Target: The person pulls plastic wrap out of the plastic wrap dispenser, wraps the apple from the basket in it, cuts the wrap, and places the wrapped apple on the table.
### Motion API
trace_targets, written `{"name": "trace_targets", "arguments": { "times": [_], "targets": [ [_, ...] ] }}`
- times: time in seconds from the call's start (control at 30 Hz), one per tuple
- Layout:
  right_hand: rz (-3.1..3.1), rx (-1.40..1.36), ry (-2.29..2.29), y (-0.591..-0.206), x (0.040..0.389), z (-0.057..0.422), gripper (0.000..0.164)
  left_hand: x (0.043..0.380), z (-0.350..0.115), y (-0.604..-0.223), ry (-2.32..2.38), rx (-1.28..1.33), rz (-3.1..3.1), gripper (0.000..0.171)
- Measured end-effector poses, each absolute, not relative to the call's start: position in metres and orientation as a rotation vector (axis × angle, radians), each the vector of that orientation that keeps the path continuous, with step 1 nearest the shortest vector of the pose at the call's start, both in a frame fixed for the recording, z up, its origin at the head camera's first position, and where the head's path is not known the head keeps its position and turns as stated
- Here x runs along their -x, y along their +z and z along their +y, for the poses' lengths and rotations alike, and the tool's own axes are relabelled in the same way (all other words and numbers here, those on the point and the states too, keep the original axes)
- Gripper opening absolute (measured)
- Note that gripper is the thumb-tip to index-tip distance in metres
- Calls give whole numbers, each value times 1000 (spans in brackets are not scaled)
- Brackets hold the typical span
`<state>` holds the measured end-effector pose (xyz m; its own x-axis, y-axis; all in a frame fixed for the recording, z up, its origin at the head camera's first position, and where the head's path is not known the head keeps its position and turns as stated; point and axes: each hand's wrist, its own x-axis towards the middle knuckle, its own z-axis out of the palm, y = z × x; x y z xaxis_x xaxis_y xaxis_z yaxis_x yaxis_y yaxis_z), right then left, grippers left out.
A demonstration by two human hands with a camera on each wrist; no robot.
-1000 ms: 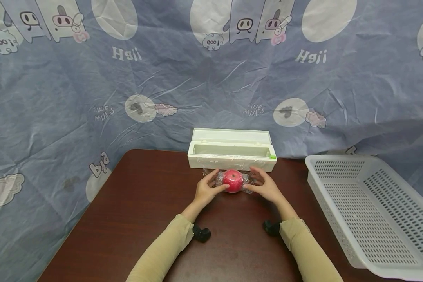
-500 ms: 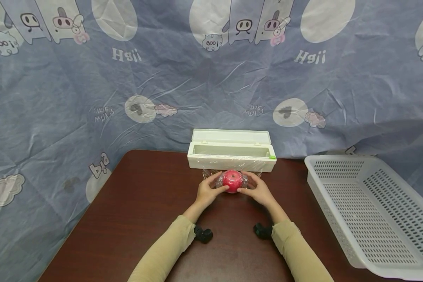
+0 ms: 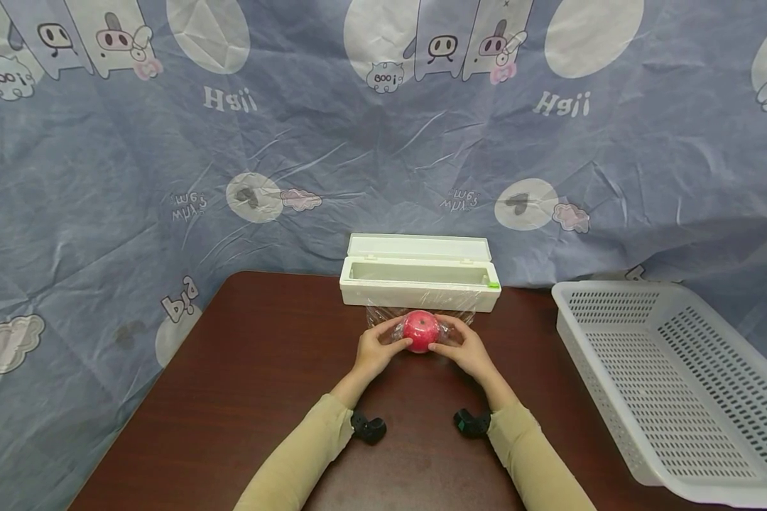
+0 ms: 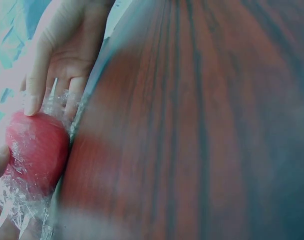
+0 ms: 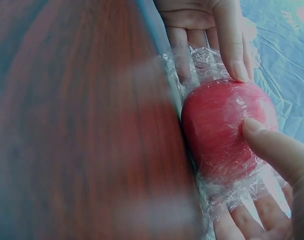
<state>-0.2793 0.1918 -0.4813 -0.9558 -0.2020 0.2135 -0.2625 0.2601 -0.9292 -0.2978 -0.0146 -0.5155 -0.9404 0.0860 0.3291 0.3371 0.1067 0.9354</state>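
Note:
A red apple (image 3: 420,331) sits in the middle of the table, partly covered in clear cling film (image 5: 211,62). My left hand (image 3: 372,349) holds it from the left, thumb on its near side. From the right, my right hand (image 3: 469,351) grips it the same way, the thumb (image 5: 274,145) pressing on the film. Crumpled film bunches at both ends of the apple, over the fingers. Behind it stands a long white cling film box (image 3: 422,292) with its lid raised, and film stretches from its front toward the apple. The apple's underside is hidden.
A large white perforated basket (image 3: 604,397) stands on the right of the brown table (image 3: 249,397). A green piece (image 3: 493,285) sits at the box's right end. A printed blue cloth (image 3: 383,142) hangs behind the table.
My right hand has moved left and closed in on the apple; before, its thumb and fingers were at the film beside it. The apple has shifted slightly toward me.

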Motion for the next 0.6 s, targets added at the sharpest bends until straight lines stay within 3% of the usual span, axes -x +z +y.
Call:
{"name": "trace_targets", "arguments": {
  "times": [0.27,0.6],
  "targets": [
    [-2432,-435,1861,-500,285,196,61,294,-16,-521,-1959,410,-2185,46],
    [-2425,-412,1857,-514,286,196,61,268,-20,-491,-2035,466,-2124,43]
  ]
}}
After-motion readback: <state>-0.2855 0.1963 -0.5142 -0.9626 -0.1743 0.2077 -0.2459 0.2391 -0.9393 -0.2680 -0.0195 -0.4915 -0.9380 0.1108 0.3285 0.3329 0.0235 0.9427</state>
